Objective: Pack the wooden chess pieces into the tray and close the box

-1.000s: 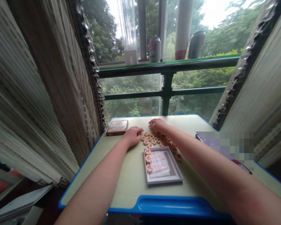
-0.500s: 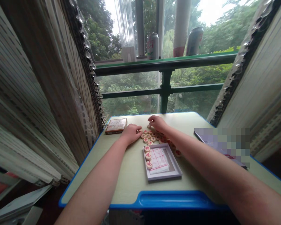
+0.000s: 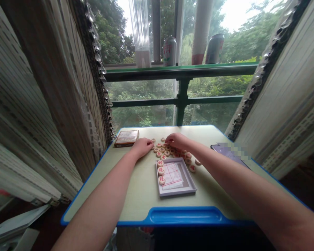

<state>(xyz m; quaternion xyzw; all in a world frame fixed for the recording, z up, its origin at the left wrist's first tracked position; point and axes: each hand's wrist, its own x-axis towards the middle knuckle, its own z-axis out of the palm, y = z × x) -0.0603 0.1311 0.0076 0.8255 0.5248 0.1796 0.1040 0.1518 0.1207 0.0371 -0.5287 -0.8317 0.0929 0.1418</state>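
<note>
Round wooden xiangqi pieces (image 3: 166, 153) with red or dark characters lie in a loose pile mid-table. My left hand (image 3: 142, 147) is at the pile's left edge, fingers curled in against one piece (image 3: 152, 147). Over the far side of the pile is my right hand (image 3: 178, 140), its fingers bent down and drawn together; whatever they pinch is hidden. Two single pieces lie beyond, one of them (image 3: 162, 139) just left of the right fingertips. Nearer me, a shallow white box tray (image 3: 177, 194) holds a folded paper with red lines (image 3: 172, 175) and three red-character pieces (image 3: 161, 170) along its left side.
A flat brown-edged box (image 3: 126, 138) lies at the table's far left. On the right is a dark flat object (image 3: 229, 155), partly blurred. The table has a blue rim with a groove (image 3: 185, 215). Cans (image 3: 170, 51) and stacked cups stand on the window rail.
My right hand has moved from the far single piece, which stays on the table, back to the pile. My left hand stays at the left edge. The view has shifted slightly.
</note>
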